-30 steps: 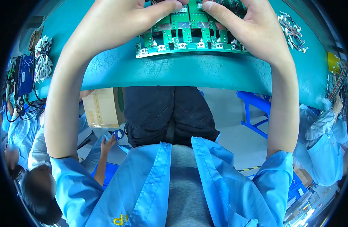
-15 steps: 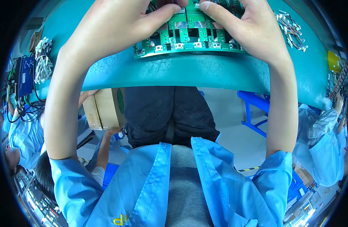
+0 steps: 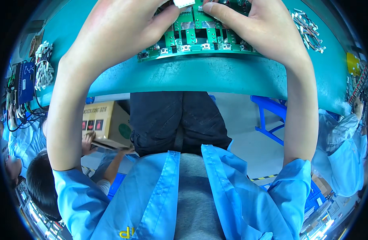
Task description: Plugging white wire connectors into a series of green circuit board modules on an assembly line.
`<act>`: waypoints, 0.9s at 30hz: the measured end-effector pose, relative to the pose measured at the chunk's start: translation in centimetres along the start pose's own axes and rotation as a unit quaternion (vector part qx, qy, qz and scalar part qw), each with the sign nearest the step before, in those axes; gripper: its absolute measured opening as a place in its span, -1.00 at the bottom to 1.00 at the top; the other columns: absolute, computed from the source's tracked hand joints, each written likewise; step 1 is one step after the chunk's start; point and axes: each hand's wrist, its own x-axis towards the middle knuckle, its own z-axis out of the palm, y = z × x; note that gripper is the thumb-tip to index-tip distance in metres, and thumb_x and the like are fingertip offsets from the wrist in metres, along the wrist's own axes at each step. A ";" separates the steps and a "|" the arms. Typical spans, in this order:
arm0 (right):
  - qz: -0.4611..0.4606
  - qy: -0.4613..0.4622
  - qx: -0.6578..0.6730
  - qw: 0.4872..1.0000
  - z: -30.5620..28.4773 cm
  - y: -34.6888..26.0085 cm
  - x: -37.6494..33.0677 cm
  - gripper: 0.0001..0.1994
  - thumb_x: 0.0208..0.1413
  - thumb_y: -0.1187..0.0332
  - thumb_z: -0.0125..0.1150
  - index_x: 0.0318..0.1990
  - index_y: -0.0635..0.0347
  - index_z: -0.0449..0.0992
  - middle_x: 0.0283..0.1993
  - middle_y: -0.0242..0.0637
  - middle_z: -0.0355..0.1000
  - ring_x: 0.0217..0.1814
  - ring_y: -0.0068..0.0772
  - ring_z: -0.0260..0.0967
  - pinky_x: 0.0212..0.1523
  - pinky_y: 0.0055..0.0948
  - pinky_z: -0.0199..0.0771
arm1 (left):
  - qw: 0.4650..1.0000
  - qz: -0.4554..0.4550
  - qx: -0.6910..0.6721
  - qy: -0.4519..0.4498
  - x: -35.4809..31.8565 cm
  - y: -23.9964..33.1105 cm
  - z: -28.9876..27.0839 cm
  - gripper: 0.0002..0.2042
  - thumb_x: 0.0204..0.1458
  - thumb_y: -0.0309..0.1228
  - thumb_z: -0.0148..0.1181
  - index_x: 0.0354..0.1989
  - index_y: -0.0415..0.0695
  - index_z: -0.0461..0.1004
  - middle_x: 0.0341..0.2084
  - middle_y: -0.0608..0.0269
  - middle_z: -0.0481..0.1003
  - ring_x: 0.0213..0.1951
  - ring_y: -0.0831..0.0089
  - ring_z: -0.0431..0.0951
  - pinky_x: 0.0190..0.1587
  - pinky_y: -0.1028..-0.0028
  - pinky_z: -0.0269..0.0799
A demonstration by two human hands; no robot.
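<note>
A green circuit board panel point(image 3: 188, 37) with cut-out gaps and a row of small push buttons lies on the teal bench mat at the top of the view. My left hand point(image 3: 132, 28) is over its left part, the thumb bent in against a white plug connector point(image 3: 184, 3), which it appears to pinch. From the right, my right hand point(image 3: 256, 30) reaches over the board, its thumb tip close to a small white connector on it. The fingers of both hands are largely hidden or cut off by the top edge, and what the right one pinches cannot be made out.
Bundles of white-plugged cables lie on the mat at left point(image 3: 44, 66) and right point(image 3: 308, 32). A blue device point(image 3: 25, 82) with black cables stands far left. Below the bench, a co-worker handles a cardboard box point(image 3: 106, 124); a blue stool point(image 3: 268, 116) stands right.
The white connector by my left thumb has come into view as the thumb drew back a little. The board shifted slightly left. The co-worker's box has turned and tilted.
</note>
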 end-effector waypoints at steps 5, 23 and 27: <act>0.022 -0.024 -0.015 0.999 -0.3 -0.6 0.1 -0.93 0.08 0.44 0.27 -0.37 0.23 0.52 -0.07 -0.29 0.47 -0.05 -0.29 0.33 0.23 -0.25 0.10 | 1.000 0.019 -0.023 0.002 0.4 1.1 -0.4 -0.83 -0.18 -0.66 0.26 -0.36 -0.22 0.49 -0.46 0.16 0.51 -0.43 0.18 0.46 -0.30 0.34 0.38; -0.294 0.091 -0.108 0.945 1.4 1.9 0.5 -0.90 0.02 0.49 0.24 -0.34 0.11 0.44 -0.25 -0.37 0.32 -0.21 -0.32 0.22 0.14 -0.25 0.03 | 0.964 -0.132 -0.230 0.034 0.5 3.3 -0.3 -0.87 -0.08 -0.64 0.24 -0.35 -0.16 0.55 -0.38 0.27 0.52 -0.28 0.30 0.42 -0.11 0.37 0.31; -0.324 0.090 -0.081 0.938 1.8 1.9 0.8 -0.90 0.02 0.49 0.23 -0.35 0.11 0.42 -0.27 -0.38 0.32 -0.24 -0.33 0.20 0.11 -0.25 0.03 | 0.961 -0.134 -0.241 0.012 0.3 2.8 -0.3 -0.90 -0.05 -0.61 0.23 -0.35 -0.15 0.55 -0.39 0.28 0.52 -0.22 0.31 0.39 -0.03 0.35 0.25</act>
